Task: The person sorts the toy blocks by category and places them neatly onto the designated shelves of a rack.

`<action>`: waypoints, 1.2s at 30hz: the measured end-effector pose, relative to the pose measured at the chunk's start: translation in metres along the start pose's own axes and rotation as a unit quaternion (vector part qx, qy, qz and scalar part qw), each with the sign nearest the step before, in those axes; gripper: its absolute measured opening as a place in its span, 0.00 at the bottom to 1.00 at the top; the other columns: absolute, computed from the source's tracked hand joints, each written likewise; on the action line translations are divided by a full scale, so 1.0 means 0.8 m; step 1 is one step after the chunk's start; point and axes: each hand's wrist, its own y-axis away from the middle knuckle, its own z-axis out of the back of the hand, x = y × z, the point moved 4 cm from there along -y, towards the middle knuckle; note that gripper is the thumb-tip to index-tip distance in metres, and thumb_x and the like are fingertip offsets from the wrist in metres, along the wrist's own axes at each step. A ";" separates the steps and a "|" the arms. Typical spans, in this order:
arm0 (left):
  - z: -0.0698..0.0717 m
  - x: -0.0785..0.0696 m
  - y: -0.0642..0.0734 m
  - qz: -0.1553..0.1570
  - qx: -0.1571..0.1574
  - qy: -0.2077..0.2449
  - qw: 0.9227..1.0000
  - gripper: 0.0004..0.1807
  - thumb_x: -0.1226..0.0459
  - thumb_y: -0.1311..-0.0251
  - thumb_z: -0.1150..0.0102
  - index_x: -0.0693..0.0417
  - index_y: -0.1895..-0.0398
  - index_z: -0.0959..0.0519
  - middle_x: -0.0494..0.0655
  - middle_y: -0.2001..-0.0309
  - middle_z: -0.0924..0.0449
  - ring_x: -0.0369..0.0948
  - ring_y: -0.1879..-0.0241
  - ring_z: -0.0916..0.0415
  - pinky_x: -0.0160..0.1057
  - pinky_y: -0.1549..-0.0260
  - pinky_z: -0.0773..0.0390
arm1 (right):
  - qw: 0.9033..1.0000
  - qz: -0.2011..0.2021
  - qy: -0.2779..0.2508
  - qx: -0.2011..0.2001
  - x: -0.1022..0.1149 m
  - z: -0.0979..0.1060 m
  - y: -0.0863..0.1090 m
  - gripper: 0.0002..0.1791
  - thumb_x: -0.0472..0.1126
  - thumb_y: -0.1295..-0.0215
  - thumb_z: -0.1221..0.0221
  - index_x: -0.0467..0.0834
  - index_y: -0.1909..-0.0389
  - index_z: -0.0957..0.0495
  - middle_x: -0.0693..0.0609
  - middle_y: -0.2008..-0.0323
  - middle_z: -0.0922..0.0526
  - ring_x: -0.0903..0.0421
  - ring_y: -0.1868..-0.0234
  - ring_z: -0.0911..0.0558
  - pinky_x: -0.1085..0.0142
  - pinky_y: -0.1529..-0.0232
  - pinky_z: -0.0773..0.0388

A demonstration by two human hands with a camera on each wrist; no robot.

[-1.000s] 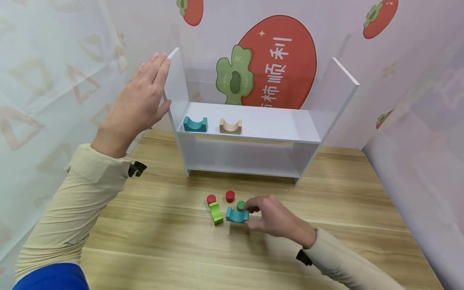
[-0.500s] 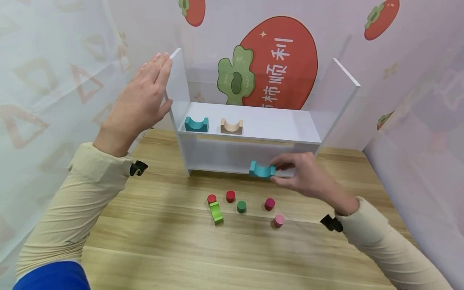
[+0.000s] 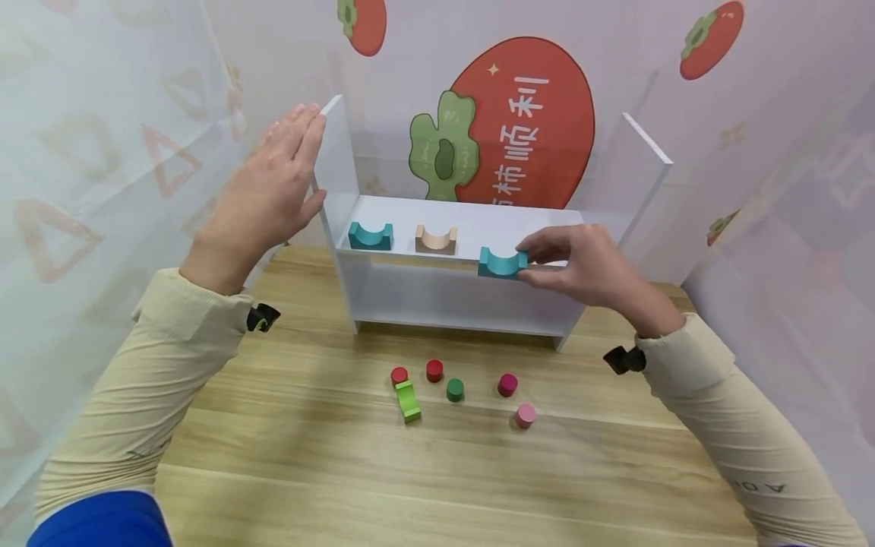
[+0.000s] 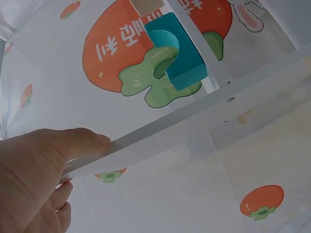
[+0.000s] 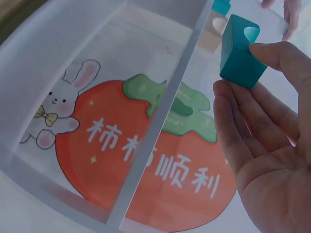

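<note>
My right hand (image 3: 581, 262) pinches a light-blue arch block (image 3: 502, 264) between thumb and fingers. The block is held notch upward at the front edge of the white shelf's (image 3: 519, 220) upper board. In the right wrist view the thumb presses one side of this block (image 5: 238, 56), fingers against the other. My left hand (image 3: 263, 186) rests at the shelf's left side panel (image 3: 339, 163), fingers straight along it, thumb at its front edge. On the upper board stand a teal arch block (image 3: 371, 237) and a wooden arch block (image 3: 435, 240), notches upward.
On the wooden table (image 3: 383, 479) before the shelf lie a lime-green arch block (image 3: 409, 403), two red cylinders (image 3: 434, 371), a green cylinder (image 3: 454, 390), a magenta cylinder (image 3: 507, 384) and a pink cylinder (image 3: 525, 415). A printed cloth (image 3: 636, 45) hangs behind the shelf.
My right hand has lifted the light-blue arch block off the table and carried it up and right to the upper board's front edge. The left hand has stayed at the side panel.
</note>
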 end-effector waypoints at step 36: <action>-0.001 0.001 0.001 -0.001 0.000 0.001 1.000 0.48 0.71 0.33 0.39 0.68 0.16 0.55 0.64 0.15 0.53 0.58 0.14 0.54 0.57 0.15 0.53 | 0.996 -0.084 -0.006 0.041 -0.037 -0.011 -0.058 0.20 0.41 0.36 0.27 0.40 0.44 0.13 0.42 0.52 0.08 0.47 0.51 0.10 0.49 0.44 0.12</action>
